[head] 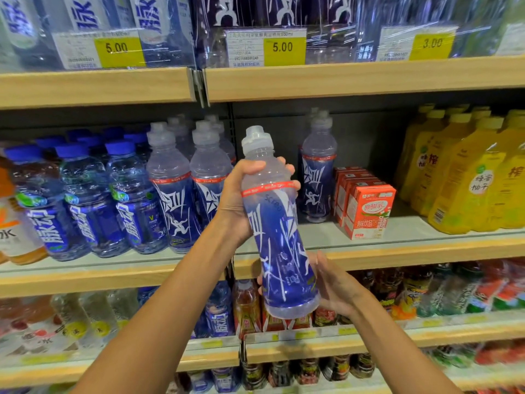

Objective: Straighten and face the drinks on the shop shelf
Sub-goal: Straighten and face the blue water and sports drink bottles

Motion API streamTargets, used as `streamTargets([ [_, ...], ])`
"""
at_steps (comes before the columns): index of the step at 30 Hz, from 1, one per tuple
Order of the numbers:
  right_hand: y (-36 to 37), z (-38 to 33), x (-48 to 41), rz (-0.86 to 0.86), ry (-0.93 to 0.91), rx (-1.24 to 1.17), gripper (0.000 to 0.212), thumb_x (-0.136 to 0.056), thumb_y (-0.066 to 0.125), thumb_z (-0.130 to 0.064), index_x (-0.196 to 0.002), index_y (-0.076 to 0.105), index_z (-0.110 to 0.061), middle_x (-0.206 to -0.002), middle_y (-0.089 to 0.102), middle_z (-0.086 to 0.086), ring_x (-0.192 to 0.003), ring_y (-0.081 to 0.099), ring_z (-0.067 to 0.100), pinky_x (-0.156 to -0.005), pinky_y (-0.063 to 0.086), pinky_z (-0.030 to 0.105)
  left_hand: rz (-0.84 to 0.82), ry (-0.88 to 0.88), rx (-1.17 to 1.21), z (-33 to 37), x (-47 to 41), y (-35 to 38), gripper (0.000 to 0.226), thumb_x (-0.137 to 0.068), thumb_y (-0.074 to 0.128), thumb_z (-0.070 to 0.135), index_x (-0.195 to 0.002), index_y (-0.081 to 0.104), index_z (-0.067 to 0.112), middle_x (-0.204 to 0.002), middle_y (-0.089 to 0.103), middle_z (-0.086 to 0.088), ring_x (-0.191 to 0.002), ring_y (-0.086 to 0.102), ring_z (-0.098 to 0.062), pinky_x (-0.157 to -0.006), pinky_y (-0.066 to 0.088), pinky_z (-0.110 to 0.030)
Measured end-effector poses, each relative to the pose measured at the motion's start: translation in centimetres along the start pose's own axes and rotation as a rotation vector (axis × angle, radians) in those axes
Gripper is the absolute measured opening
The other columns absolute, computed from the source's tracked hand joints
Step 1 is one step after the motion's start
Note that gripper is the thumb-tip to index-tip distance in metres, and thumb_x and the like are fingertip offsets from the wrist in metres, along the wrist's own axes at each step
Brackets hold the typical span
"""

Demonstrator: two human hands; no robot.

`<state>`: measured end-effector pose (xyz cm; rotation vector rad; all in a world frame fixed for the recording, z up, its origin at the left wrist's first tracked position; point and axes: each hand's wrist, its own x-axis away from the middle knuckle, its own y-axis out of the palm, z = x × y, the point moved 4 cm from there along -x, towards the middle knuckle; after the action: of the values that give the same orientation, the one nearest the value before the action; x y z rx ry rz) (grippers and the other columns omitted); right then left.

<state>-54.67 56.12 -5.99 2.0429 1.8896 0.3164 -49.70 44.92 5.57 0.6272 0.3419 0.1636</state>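
Filling the view is a shop shelving unit with pale wood-look front edges and a dark grey back panel (369, 137). The middle shelf (397, 231) has a grey top, and two of its sections meet at a seam near the centre.

A person's left hand (241, 194) grips a bottle (279, 237) round its shoulder, with the thumb in front and the fingertips showing past the far side. The right hand (335, 282) holds the bottle's lower body, its fingers curled behind and dimly seen through the plastic. The bottle is off the shelf, in the air before the front edge near the seam. It is tilted, with its clear cap leaning left, and it has a blue label with white marks and a red band.

On the shelf left of the seam stand clear-capped bottles (176, 194) of the same kind, in rows running back. Further left, blue-capped bottles (85, 200) reach the front edge, and an orange drink (11, 223) shows at the left border. Right of the seam a lone bottle (319, 177) of the same kind stands set back from the front edge, with a gap between it and the rows. Just beside it on the right are red-and-white cartons (366, 206) in a file running back. Yellow bottles (460, 180) follow toward the right end.

The upper shelf (341, 81) carries shrink-wrapped packs (270, 12) with price tags (284, 46) reading 5.00, 5.00 and 3.00. The lower shelf (312, 348) holds mixed drinks (247, 308), which are blurred.
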Motion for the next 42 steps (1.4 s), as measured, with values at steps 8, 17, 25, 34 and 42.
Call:
streamTargets([
  [8,3.0,0.8,-0.7,-0.135,-0.033,0.051,0.064,-0.07,0.081,-0.033,-0.121,0.051,-0.008,-0.103,0.066,0.017,-0.091,0.067,0.032,-0.085,0.053,0.043,-0.195,-0.123,0.091,-2.0,-1.1,-1.1,0.054,-0.047,0.088,0.031,-0.093,0.072,0.007,-0.095,0.068,-0.009,-0.08,0.067,-0.022,-0.076,0.056,-0.032],
  [17,0.9,-0.6,-0.3,0.393,-0.236,0.43,0.05,-0.062,0.078,-0.033,-0.106,0.058,-0.02,-0.089,0.073,-0.009,-0.083,0.069,0.006,-0.069,0.051,0.015,0.364,0.107,-0.574,-1.0,0.0,-3.7,0.039,-0.091,0.054,0.047,-0.105,0.066,0.012,-0.089,0.075,-0.002,-0.079,0.07,-0.01,-0.065,0.052,-0.02],
  [25,0.6,-0.1,-0.5,0.728,-0.37,0.799,0.055,-0.07,0.081,-0.03,-0.112,0.047,-0.025,-0.098,0.066,-0.012,-0.083,0.065,-0.003,-0.067,0.052,0.014,0.474,0.285,-0.714,-2.1,1.1,-0.7,0.065,-0.064,0.072,0.052,-0.117,0.056,0.018,-0.104,0.069,0.001,-0.091,0.069,-0.01,-0.07,0.053,-0.016],
  [34,0.3,-0.5,0.0,0.452,-0.242,0.639,0.068,-0.06,0.075,-0.063,-0.118,0.047,-0.039,-0.106,0.066,-0.019,-0.098,0.066,0.003,-0.075,0.052,0.016,0.438,0.241,-0.441,-1.3,0.3,-1.0,0.028,-0.068,0.079,0.015,-0.093,0.065,0.016,-0.078,0.07,-0.002,-0.07,0.067,-0.014,-0.064,0.054,-0.028],
  [42,2.4,0.1,-0.2,-0.328,-0.019,-0.098,0.079,-0.078,0.064,-0.061,-0.134,0.048,-0.006,-0.124,0.06,0.015,-0.115,0.059,0.029,-0.104,0.042,0.049,-0.17,-0.025,0.092,-1.2,-0.3,1.2,0.053,-0.052,0.084,0.036,-0.094,0.07,0.008,-0.091,0.064,-0.007,-0.072,0.063,-0.019,-0.07,0.052,-0.03],
])
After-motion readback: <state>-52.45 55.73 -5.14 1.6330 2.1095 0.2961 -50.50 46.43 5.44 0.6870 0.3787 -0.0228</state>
